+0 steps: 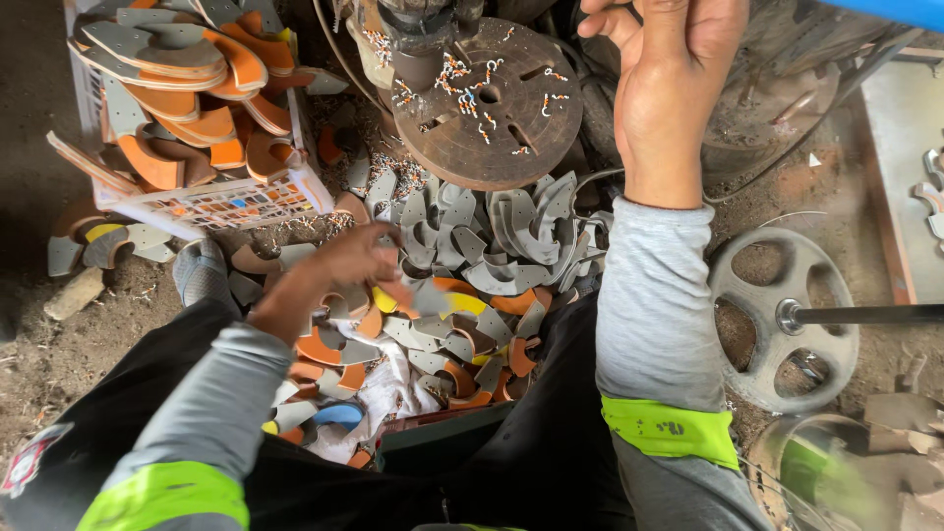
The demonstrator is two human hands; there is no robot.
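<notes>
My left hand (339,270) reaches down into a heap of grey and orange curved cut-out pieces (462,315) and its fingers close on one grey piece (425,295). My right hand (669,74) is raised at the top of the view beside a round rusty machine disc (492,98) with slots and small orange-and-white bits on it; its fingers curl around something at the upper edge that I cannot make out. Both arms wear grey sleeves with bright green bands.
A white plastic crate (211,202) heaped with orange and grey sole-shaped pieces (187,79) stands at the upper left. A grey spoked handwheel (787,315) on a shaft sits at the right. Sawdust and scraps cover the dirt floor (39,295).
</notes>
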